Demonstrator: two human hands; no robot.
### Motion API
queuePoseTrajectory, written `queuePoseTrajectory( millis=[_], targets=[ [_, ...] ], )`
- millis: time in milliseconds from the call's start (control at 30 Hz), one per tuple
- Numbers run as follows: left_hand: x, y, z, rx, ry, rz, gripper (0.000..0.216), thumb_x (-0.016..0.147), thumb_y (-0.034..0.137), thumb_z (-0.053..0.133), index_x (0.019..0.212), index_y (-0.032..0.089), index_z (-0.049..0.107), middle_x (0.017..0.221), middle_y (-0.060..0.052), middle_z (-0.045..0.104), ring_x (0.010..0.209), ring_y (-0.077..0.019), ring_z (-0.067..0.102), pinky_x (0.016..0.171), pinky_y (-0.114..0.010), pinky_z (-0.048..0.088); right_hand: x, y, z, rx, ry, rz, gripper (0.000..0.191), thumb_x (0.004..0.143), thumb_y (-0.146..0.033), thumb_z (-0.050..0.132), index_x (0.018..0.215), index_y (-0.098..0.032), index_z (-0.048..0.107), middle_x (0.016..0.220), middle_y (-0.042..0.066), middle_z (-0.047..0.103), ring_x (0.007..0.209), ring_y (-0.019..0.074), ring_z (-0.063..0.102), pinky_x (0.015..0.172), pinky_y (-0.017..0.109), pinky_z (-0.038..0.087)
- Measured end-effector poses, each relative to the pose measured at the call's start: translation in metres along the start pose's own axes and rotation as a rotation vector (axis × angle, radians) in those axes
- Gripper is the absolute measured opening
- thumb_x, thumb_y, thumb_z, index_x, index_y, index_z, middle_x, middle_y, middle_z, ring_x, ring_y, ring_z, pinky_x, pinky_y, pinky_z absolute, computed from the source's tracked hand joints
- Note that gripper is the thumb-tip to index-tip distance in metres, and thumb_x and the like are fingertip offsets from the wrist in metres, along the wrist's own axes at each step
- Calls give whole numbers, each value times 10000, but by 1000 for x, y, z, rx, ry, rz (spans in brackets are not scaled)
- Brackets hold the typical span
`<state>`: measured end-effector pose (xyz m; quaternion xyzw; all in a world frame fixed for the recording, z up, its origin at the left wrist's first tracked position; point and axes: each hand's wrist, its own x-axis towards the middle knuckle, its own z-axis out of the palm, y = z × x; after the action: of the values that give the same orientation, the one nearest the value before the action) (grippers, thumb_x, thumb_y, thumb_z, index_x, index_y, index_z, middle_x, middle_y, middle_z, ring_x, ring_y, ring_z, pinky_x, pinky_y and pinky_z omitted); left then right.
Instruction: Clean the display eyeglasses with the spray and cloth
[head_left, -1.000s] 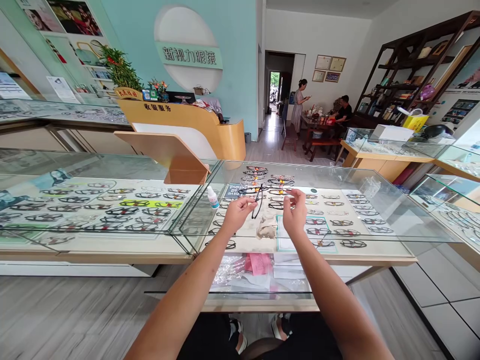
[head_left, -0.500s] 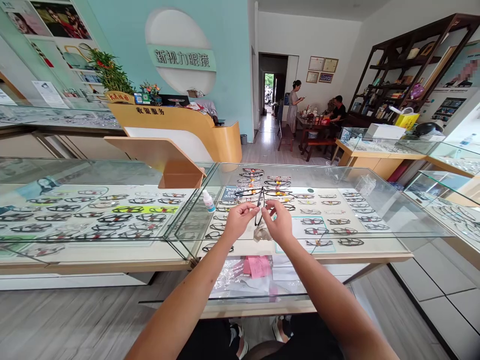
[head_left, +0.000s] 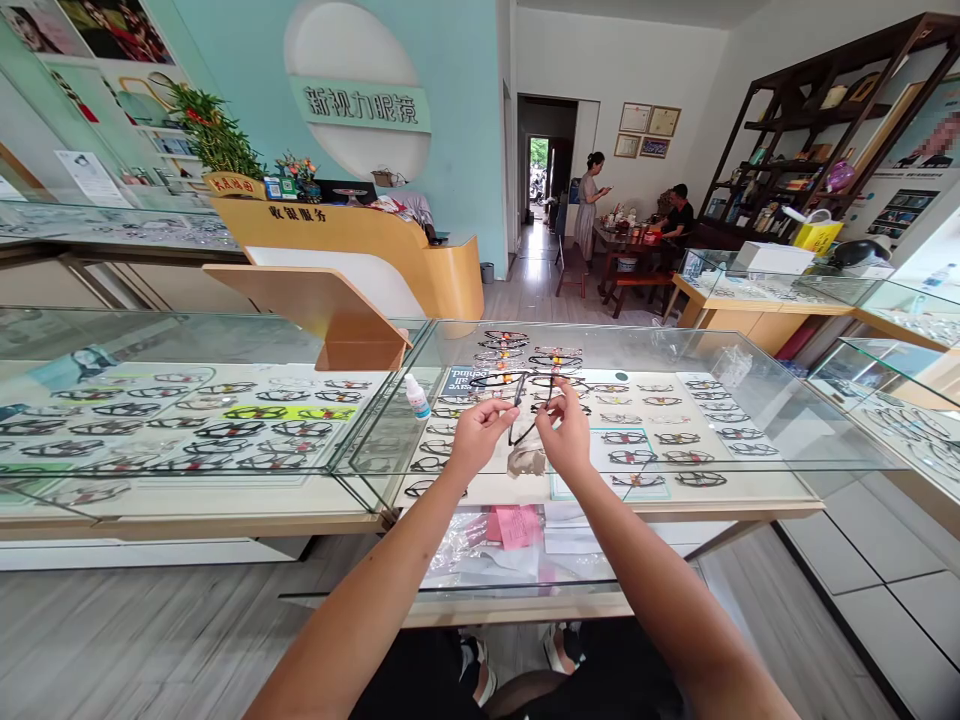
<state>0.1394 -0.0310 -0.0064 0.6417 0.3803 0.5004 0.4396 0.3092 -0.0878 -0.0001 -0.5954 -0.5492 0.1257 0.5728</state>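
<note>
Above the glass display counter (head_left: 757, 505), I hold a pair of dark-framed eyeglasses (head_left: 519, 390) in both hands. My left hand (head_left: 480, 437) pinches the frame on its left side. My right hand (head_left: 567, 432) is closed on the right side, around the other temple arm. The two arms point up and away from me, spread apart. Just below the glasses, a crumpled greyish-brown cloth (head_left: 527, 460) lies on the glass. A white spray bottle (head_left: 417, 398) with a blue-and-pink label stands upright to the left of my hands.
Rows of eyeglass frames (head_left: 627, 458) lie inside the case beneath the glass. A tan angled board (head_left: 300, 300) stands on the left counter. Pink paper and plastic bags (head_left: 517, 527) sit on a lower shelf. Two people (head_left: 590, 205) are at a table far back.
My right hand has moved slightly right, away from my left. The glasses' arms, seen close together before, now appear spread apart.
</note>
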Motion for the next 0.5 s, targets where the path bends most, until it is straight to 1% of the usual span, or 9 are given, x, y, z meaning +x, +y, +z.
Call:
queuePoseTrajectory(
  millis=[100,167,267,367,433,500],
  targets=[
    [2,2,-1,-77,58,-38,429,783,607,859,874,193,792,594,71,284,578,-114,264,584,-298,220,3,2,-1,40,30,16,717,904,-287,564,1602,-189,429,868,-22,680,729,187,623,795,343,511],
    [2,5,-1,-133,87,-57,448,753,611,882,864,188,789,597,71,303,584,-110,271,578,-295,222,4,3,-3,76,38,28,744,890,-260,565,1618,-203,422,851,-33,655,725,179,607,783,329,505],
    [3,9,-2,-215,140,-88,485,710,621,915,867,180,787,601,71,338,589,-101,291,573,-284,230,7,6,-5,145,36,65,693,864,-234,584,1554,-220,512,841,-39,618,717,165,572,763,309,495],
    [6,10,-4,-294,211,-133,516,665,620,946,879,176,793,609,67,391,592,-92,315,568,-270,260,9,10,-5,207,37,136,561,865,-266,615,1424,-220,616,851,-36,595,685,146,539,718,295,478],
    [9,8,-6,-353,255,-149,513,639,605,964,861,177,787,607,68,402,588,-87,317,561,-262,279,10,13,-3,246,41,187,525,874,-308,640,1389,-207,631,844,-39,585,655,135,523,705,293,478],
    [11,7,-7,-413,283,-156,506,620,584,979,848,177,779,601,74,396,578,-82,308,551,-258,282,10,16,-2,276,33,226,547,890,-348,650,1413,-193,608,830,-43,582,632,133,510,705,299,490]
  ],
)
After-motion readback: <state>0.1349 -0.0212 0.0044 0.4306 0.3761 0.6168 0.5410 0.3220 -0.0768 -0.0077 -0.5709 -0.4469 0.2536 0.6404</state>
